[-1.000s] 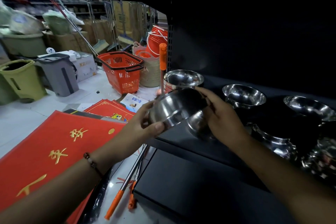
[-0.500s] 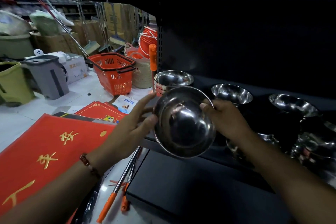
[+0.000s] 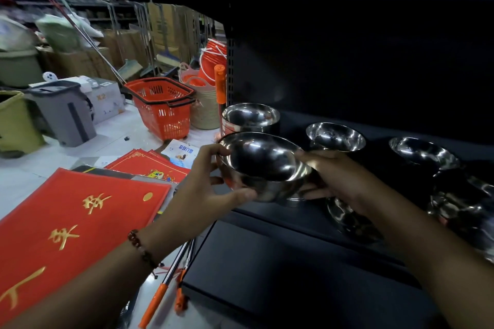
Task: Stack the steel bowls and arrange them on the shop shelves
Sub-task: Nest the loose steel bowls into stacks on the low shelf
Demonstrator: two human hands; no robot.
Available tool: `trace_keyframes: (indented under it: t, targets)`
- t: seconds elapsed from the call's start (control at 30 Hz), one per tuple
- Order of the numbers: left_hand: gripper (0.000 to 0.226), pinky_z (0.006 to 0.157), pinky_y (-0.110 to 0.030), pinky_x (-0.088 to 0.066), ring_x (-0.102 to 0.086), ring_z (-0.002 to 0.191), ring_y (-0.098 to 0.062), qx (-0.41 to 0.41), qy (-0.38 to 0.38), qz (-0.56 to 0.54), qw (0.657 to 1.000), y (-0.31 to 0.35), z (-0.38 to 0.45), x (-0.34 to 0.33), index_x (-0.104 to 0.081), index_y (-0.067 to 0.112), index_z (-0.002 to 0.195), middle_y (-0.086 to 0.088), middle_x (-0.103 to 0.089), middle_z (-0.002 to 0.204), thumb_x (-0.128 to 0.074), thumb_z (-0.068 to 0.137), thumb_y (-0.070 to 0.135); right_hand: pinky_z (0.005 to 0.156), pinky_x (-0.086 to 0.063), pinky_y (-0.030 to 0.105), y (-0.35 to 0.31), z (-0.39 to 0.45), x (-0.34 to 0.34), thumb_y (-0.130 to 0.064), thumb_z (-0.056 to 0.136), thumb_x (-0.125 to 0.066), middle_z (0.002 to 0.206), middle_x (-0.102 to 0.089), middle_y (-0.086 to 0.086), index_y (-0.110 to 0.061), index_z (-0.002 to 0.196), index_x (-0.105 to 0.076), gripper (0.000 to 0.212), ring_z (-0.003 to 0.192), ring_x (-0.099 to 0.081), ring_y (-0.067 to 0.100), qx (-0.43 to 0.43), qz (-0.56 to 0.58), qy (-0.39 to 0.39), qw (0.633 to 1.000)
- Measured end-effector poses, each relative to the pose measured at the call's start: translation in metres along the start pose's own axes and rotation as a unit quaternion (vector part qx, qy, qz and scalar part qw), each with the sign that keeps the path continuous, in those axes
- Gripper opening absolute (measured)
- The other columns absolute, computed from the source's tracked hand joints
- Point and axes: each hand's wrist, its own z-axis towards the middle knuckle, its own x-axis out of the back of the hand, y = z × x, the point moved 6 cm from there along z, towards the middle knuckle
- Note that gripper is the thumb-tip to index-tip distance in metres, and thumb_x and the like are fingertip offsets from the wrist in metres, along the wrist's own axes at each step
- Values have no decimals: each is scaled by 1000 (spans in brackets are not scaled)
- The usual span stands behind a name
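Steel bowl [image 3: 263,165] sits mouth-up at frame centre, clasped between the left hand [image 3: 205,181] and right hand [image 3: 331,179], just in front of the bowl stack [image 3: 250,117] on the shelf [image 3: 307,222], slightly nearer the left hand.

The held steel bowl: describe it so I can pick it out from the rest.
Look at the dark shelf, left end. The held bowl hangs just in front, gripped by the left hand and right hand. Unlike the other bowls, it rests on nothing.
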Motion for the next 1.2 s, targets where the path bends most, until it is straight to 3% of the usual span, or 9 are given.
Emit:
trace_keyframes:
  t: [0.13, 0.2, 0.3, 0.4, 0.57, 0.77, 0.93, 1.13, 1.2]
  targets:
    - [57, 90, -45, -56, -69, 99, -20, 16, 21, -42, 999, -11, 4, 5, -49, 39, 104, -3, -68, 101, -84, 60, 41, 86, -45, 16, -16, -10, -4, -50, 95, -51, 122, -51, -23, -37, 138, -47, 45, 105, -55, -6, 121, -96, 33, 987]
    - [57, 89, -45, -58, -69, 104, -18, 23, 30, -62, 997, -16, 6, 8, -50, 38, 105, 7, -67, 107, -85, 61, 42, 83, -36, -1, -23, -18, -11, -50, 94, -52, 117, -47, -41, -58, 125, -43, 34, 104, -48, -26, 173, -105, 8, 979]
    - [56, 82, -32, -58, -69, 103, -12, 20, 49, -95, 994, -17, 13, 10, -49, 33, 106, 23, -64, 95, -83, 62, 41, 92, -23, -3, -28, -25, -22, -47, 88, -62, 136, -27, -44, -61, 129, -40, 48, 119, -26, -33, 237, -181, -12, 954]
    - [58, 83, -31, -56, -69, 107, -15, 17, 67, -117, 991, -19, 21, 11, -49, 30, 110, 15, -67, 100, -82, 63, 38, 91, -20, -3, -29, -24, -34, -43, 84, -71, 131, 1, -56, -59, 135, -34, 66, 113, -7, -42, 292, -255, 4, 922]
    - [54, 93, -38, -55, -64, 119, -20, -18, 91, -106, 990, -20, 40, 8, -53, 41, 118, -2, -62, 128, -79, 71, 40, 90, -24, -5, -36, -8, -34, -30, 87, -70, 143, -15, -37, -41, 132, -51, 49, 113, -12, -41, 330, -228, 101, 910]
    - [60, 97, -41, -54, -55, 126, -2, -68, 183, -5, 981, -18, 69, 10, -54, 28, 138, 9, -63, 131, -79, 83, 29, 106, -33, 12, -46, 28, -23, -22, 87, -72, 155, -31, -14, -31, 114, -64, 30, 137, -35, -1, 350, -163, 156, 909]
    - [52, 103, -48, -48, -46, 138, -10, -105, 237, 39, 965, -28, 94, 10, -58, 32, 136, 4, -52, 148, -74, 87, 29, 108, -39, 20, -48, 63, -21, -21, 87, -72, 153, -33, -16, -34, 108, -66, 26, 135, -33, -7, 344, -126, 164, 916]
    - [47, 104, -48, -46, -47, 137, -11, -82, 261, 50, 960, -49, 119, 12, -61, 29, 134, 4, -55, 146, -72, 88, 28, 86, -35, -4, -50, 102, -29, -15, 89, -68, 131, -40, -28, -25, 108, -68, 22, 109, -36, -32, 341, -140, 169, 914]
    - [46, 106, -46, -46, -47, 137, -9, -72, 267, 49, 960, -56, 127, 14, -62, 29, 132, 4, -56, 145, -73, 88, 26, 79, -38, -2, -51, 114, -32, -15, 91, -65, 126, -46, -24, -25, 106, -68, 18, 99, -45, -26, 338, -152, 153, 916]
